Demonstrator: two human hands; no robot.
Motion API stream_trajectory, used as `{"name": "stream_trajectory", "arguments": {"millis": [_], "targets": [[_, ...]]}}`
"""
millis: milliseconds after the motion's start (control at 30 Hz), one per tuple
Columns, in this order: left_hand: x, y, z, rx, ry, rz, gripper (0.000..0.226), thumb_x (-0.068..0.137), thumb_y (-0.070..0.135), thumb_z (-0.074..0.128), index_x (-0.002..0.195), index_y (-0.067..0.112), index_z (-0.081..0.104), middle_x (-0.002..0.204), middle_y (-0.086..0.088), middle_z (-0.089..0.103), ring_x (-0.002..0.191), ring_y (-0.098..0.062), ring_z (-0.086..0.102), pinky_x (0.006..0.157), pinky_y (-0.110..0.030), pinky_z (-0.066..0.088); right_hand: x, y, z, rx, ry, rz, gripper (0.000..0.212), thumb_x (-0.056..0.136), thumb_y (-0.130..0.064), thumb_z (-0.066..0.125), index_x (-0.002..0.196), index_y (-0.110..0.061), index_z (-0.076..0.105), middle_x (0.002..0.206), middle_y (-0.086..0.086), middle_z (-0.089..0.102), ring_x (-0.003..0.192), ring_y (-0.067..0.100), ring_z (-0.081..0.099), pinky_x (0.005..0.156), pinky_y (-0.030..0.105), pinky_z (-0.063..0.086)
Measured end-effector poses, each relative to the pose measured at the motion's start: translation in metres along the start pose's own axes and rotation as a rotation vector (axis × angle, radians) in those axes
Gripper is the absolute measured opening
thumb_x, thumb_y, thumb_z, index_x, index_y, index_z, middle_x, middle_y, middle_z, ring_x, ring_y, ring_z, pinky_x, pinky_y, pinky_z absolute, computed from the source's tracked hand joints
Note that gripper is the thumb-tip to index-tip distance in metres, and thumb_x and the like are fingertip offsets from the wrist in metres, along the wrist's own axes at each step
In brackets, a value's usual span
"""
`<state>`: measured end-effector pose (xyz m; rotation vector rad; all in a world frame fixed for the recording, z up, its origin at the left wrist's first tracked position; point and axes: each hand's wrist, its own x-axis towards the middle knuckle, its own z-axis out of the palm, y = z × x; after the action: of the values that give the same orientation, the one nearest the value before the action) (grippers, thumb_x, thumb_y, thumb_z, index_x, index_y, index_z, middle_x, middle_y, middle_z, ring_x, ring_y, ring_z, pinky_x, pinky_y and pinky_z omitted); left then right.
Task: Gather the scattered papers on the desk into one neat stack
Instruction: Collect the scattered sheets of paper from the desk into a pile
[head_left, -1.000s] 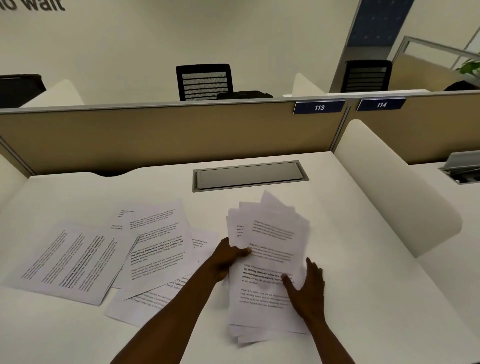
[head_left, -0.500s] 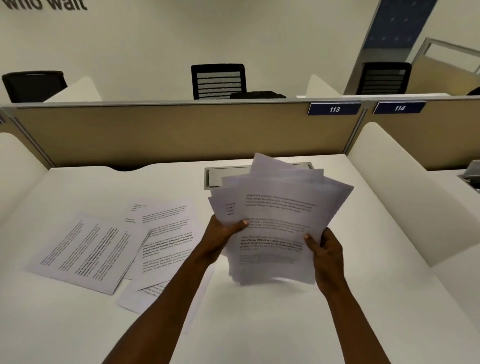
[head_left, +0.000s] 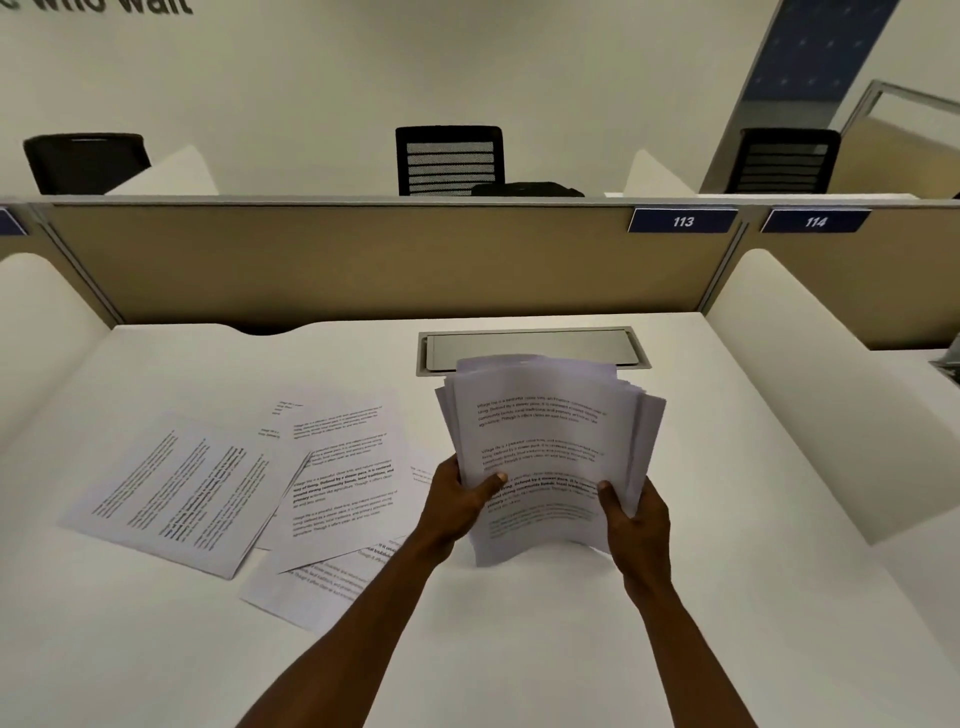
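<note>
A bundle of printed papers (head_left: 545, 441) stands nearly upright above the white desk (head_left: 519, 649), its lower edge close to the surface and its sheets roughly aligned. My left hand (head_left: 457, 506) grips the bundle's left side, thumb on the front page. My right hand (head_left: 634, 519) grips its right side the same way. Several loose printed sheets (head_left: 332, 467) lie overlapping on the desk to the left, one of them (head_left: 176, 493) turned sideways at the far left.
A grey cable hatch (head_left: 530, 351) is set into the desk just behind the bundle. A tan partition (head_left: 363, 260) closes the back, with white side dividers (head_left: 810, 395) left and right. Office chairs stand beyond the partition.
Both hands lifted the fanned pile off the desk, then squared it into a tighter, more upright bundle. The loose sheets on the left have not moved.
</note>
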<state>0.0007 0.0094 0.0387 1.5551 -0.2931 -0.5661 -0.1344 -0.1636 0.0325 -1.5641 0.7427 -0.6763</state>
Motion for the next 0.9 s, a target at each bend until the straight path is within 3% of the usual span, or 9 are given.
{"name": "stream_trajectory", "arguments": {"millis": [200, 333, 500, 600, 700, 800, 900], "targets": [[0.005, 0.002, 0.004, -0.005, 0.067, 0.027, 0.034, 0.086, 0.017, 0.073, 0.12, 0.014, 0.066, 0.113, -0.004, 0.074, 0.1, -0.025, 0.072, 0.086, -0.046, 0.061, 0.0, -0.009, -0.005, 0.073, 0.037, -0.014, 0.03, 0.093, -0.013, 0.062, 0.123, -0.017, 0.058, 0.11, 0.006, 0.067, 0.1, 0.02, 0.064, 0.077, 0.033, 0.055], [-0.002, -0.011, 0.009, 0.063, 0.009, 0.009, 0.046, 0.087, 0.018, 0.073, 0.13, 0.02, 0.059, 0.122, 0.001, 0.069, 0.112, -0.019, 0.066, 0.093, -0.039, 0.059, -0.006, 0.005, -0.002, 0.038, 0.039, 0.025, 0.049, 0.088, -0.01, 0.069, 0.133, -0.018, 0.052, 0.117, 0.001, 0.064, 0.106, 0.014, 0.062, 0.088, 0.031, 0.053], [-0.005, -0.02, 0.017, 0.16, -0.021, 0.02, 0.048, 0.093, 0.017, 0.063, 0.14, 0.021, 0.05, 0.131, 0.0, 0.064, 0.12, -0.022, 0.062, 0.097, -0.038, 0.056, -0.004, 0.015, -0.002, -0.123, 0.075, 0.032, 0.037, 0.093, -0.007, 0.058, 0.127, -0.02, 0.051, 0.115, 0.005, 0.063, 0.102, 0.026, 0.061, 0.084, 0.037, 0.053], [-0.004, -0.013, 0.017, 0.142, -0.031, 0.005, 0.053, 0.092, 0.022, 0.067, 0.141, 0.022, 0.046, 0.132, 0.001, 0.062, 0.118, -0.02, 0.062, 0.096, -0.037, 0.056, 0.005, 0.012, -0.013, -0.175, 0.084, 0.043, 0.042, 0.092, -0.004, 0.057, 0.13, -0.02, 0.047, 0.113, 0.001, 0.061, 0.096, 0.023, 0.06, 0.083, 0.036, 0.051], [-0.002, -0.014, 0.013, 0.153, -0.053, -0.099, 0.062, 0.089, 0.028, 0.07, 0.143, 0.032, 0.039, 0.127, -0.001, 0.062, 0.112, -0.021, 0.064, 0.089, -0.034, 0.057, 0.02, 0.027, -0.028, -0.159, 0.059, 0.164, 0.049, 0.092, -0.003, 0.057, 0.135, -0.02, 0.044, 0.121, 0.006, 0.06, 0.105, 0.028, 0.059, 0.091, 0.041, 0.049], [-0.005, -0.031, -0.011, 0.336, 0.045, -0.103, 0.064, 0.086, 0.03, 0.072, 0.142, 0.032, 0.042, 0.127, -0.003, 0.061, 0.113, -0.021, 0.062, 0.094, -0.035, 0.054, 0.03, 0.046, -0.032, -0.191, 0.094, 0.286, 0.059, 0.091, 0.002, 0.058, 0.144, -0.016, 0.039, 0.141, 0.015, 0.052, 0.126, 0.036, 0.051, 0.109, 0.047, 0.04], [-0.019, -0.058, -0.068, 0.67, 0.309, -0.088, 0.066, 0.087, 0.035, 0.067, 0.146, 0.024, 0.04, 0.143, -0.005, 0.049, 0.136, -0.024, 0.042, 0.11, -0.035, 0.038, 0.031, 0.048, -0.006, -0.3, 0.044, 0.311, 0.061, 0.091, 0.002, 0.056, 0.147, -0.009, 0.035, 0.147, 0.019, 0.045, 0.133, 0.038, 0.044, 0.111, 0.042, 0.033]]}}
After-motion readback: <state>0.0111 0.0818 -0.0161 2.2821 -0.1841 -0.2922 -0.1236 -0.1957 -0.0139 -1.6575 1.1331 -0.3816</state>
